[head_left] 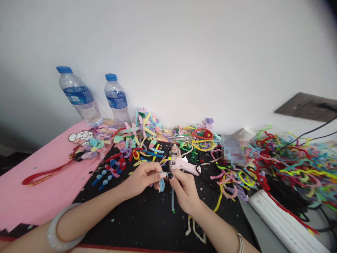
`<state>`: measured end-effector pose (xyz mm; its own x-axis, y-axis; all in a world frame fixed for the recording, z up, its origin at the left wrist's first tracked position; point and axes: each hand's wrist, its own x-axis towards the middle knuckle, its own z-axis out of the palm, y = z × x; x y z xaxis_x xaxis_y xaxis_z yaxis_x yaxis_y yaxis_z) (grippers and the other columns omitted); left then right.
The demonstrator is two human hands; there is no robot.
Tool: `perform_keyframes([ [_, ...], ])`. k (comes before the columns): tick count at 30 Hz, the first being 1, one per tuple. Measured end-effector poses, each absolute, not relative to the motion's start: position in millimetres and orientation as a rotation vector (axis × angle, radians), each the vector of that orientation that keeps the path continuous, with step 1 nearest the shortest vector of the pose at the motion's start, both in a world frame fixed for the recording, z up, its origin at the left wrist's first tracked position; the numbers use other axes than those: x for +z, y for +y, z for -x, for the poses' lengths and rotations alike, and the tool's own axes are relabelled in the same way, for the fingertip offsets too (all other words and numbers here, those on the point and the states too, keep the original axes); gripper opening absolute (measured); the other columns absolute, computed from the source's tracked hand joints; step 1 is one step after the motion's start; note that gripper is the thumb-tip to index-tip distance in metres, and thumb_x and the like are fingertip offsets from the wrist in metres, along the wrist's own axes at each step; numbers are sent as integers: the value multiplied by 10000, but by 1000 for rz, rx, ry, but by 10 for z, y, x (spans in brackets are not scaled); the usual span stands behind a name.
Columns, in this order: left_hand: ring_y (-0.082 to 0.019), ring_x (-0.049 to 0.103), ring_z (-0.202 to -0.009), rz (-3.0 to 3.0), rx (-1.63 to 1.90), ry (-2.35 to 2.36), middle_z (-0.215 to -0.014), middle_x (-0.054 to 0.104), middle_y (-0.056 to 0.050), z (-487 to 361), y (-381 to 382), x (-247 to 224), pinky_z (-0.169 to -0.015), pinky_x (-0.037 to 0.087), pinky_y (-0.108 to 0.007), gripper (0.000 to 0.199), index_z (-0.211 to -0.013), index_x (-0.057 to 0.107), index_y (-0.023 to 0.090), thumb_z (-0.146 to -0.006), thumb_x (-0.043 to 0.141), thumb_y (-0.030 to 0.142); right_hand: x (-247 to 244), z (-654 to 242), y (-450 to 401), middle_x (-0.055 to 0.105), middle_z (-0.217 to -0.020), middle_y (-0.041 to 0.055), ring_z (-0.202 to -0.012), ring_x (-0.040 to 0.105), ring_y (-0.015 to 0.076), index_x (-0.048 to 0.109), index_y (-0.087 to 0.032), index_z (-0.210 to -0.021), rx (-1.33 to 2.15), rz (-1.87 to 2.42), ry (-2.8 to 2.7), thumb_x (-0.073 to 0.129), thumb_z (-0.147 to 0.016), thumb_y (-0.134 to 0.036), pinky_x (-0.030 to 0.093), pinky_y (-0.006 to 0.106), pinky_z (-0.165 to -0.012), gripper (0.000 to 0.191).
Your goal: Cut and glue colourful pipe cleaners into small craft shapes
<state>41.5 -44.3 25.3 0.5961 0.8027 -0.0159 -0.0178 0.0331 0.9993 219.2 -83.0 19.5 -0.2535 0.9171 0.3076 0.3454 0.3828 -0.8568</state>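
Note:
My left hand [147, 178] is closed in a pinch on a light blue pipe cleaner [162, 185], which hangs in a loop below the fingertips. My right hand [185, 191] meets it from the other side, thumb and finger pinched at the same spot. Whatever lies between the right fingertips is mostly hidden. Just beyond the hands lies a pale pink glue gun [181, 164], its nozzle end stained. Beneath the fingers a thin greyish-blue stick [173, 201] rests on the black mat [137, 225].
Scissors [202, 140] with red and yellow handles lie behind the glue gun. Bent pipe cleaner pieces [116, 167] spread to the left; a large tangle [295, 161] covers the right. Two water bottles [79, 96] stand by the wall. A white power strip [284, 221] sits at right.

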Motion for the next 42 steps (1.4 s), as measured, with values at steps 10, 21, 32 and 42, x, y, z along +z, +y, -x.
perform_keyframes([
  [10, -122, 621, -542, -1459, 722, 925, -664, 687, -7, -444, -447, 263, -474, 469, -205, 193, -866, 571, 151, -808, 617, 330, 196, -2207, -801, 471, -633, -9, -583, 452, 130, 442, -199, -676, 618, 1222, -1969, 361, -934, -199, 336, 247, -557, 270],
  [21, -113, 582, -456, -1398, 838, 1020, -595, 668, -10, -435, -449, 248, -436, 477, -214, 111, -753, 675, 120, -733, 663, 228, 177, -2216, -795, 448, -632, -18, -583, 441, 125, 419, -198, -680, 643, 1233, -2074, 357, -926, -159, 316, 242, -560, 257],
  [32, -121, 607, -484, -1394, 922, 987, -647, 671, -6, -391, -422, 175, -417, 501, -213, 115, -769, 639, 145, -810, 605, 247, 151, -2181, -823, 611, -728, -3, -607, 563, 128, 569, -204, -1067, 755, 1193, -1902, 463, -893, -170, 435, 221, -581, 207],
  [42, -138, 622, -500, -1399, 878, 980, -663, 698, -25, -397, -438, 149, -432, 507, -225, 117, -776, 656, 138, -776, 658, 255, 97, -2206, -801, 607, -644, 2, -505, 548, 121, 625, -184, -1000, 579, 1171, -1829, 476, -902, -193, 442, 228, -511, 178],
])
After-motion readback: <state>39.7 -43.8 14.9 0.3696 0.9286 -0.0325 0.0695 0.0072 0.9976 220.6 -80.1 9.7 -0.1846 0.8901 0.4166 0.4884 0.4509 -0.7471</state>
